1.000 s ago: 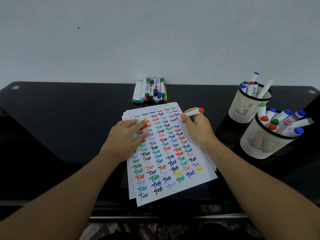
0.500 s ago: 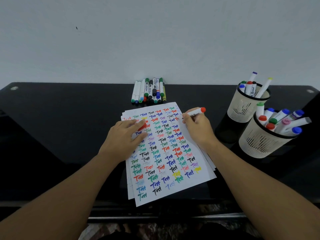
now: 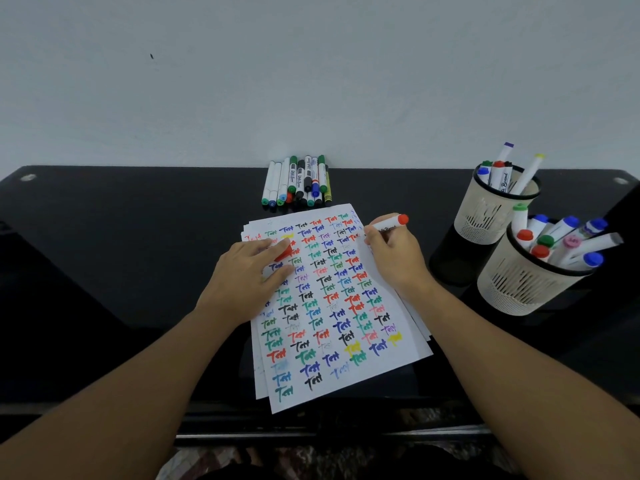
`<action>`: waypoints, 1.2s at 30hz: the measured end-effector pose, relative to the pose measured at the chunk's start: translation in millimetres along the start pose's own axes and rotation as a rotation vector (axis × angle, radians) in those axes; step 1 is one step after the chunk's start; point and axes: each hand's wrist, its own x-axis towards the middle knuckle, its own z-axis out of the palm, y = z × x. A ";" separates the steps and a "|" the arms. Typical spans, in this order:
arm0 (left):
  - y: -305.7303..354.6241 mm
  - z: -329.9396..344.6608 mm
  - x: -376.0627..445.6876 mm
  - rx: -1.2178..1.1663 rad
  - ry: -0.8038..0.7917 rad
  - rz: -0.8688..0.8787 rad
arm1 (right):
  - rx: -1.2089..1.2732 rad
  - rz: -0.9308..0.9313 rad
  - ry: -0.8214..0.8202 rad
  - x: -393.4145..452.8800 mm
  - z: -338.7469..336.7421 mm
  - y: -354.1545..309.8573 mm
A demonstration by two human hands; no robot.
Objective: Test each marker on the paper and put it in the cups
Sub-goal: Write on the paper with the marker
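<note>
A stack of white paper (image 3: pixel 341 341) covered in coloured "Test" words lies in the middle of the black table. My left hand (image 3: pixel 247 275) rests on its upper left part and pinches a small red cap (image 3: pixel 286 253) between thumb and fingers. My right hand (image 3: pixel 394 258) grips a white marker with a red end (image 3: pixel 391 224) at the sheet's upper right edge; its tip is hidden by my fingers. Two cream mesh cups stand at the right, the far cup (image 3: pixel 485 216) and the near cup (image 3: pixel 519 285), both holding several markers.
A row of several loose markers (image 3: pixel 298 181) lies against the wall behind the paper. The grey wall runs along the table's far edge. Bare black tabletop (image 3: pixel 121 254) stretches to the left. The table's front edge is just below the paper.
My right hand and the red-ended marker have shifted slightly at the paper's upper right edge. My left hand stays put on the sheet.
</note>
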 end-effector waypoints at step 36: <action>-8.1 8.3 -2.6 -0.056 0.200 0.055 | 0.149 -0.180 0.103 -8.7 -2.0 -0.3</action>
